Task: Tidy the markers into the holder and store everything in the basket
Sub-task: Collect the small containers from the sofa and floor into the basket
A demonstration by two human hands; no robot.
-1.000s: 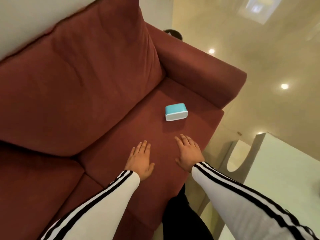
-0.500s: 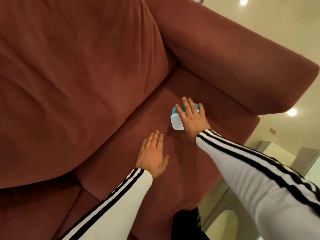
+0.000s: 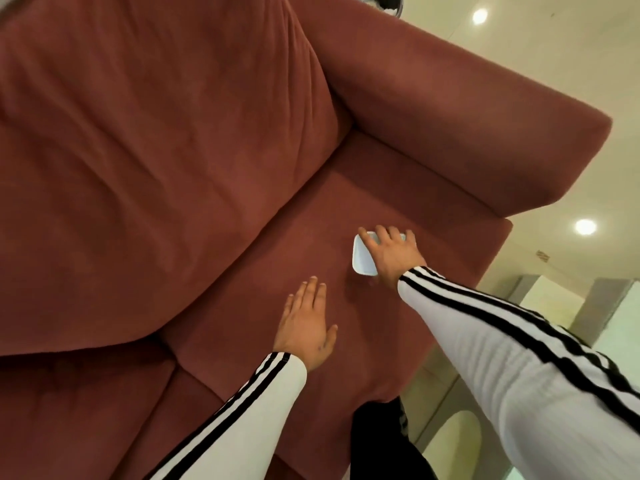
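Observation:
A small holder [image 3: 363,258], white underneath with a turquoise top, lies on the seat cushion of a dark red sofa [image 3: 214,188]. My right hand [image 3: 391,254] is wrapped over it, fingers curled round its far edge, and tips it so the white face shows. My left hand [image 3: 306,323] hovers flat over the cushion to the left and nearer me, fingers spread, holding nothing. No markers and no basket are in view.
The sofa's right armrest [image 3: 450,133] rises just beyond the holder and the back cushion fills the left. A glossy cream floor [image 3: 571,57] lies to the right. A white table [image 3: 588,341] stands at the lower right, near my right sleeve.
My right hand reached forward from the cushion's front onto the holder, closed over it and tilted it up. My left hand stayed open over the seat. The camera leaned closer to the sofa.

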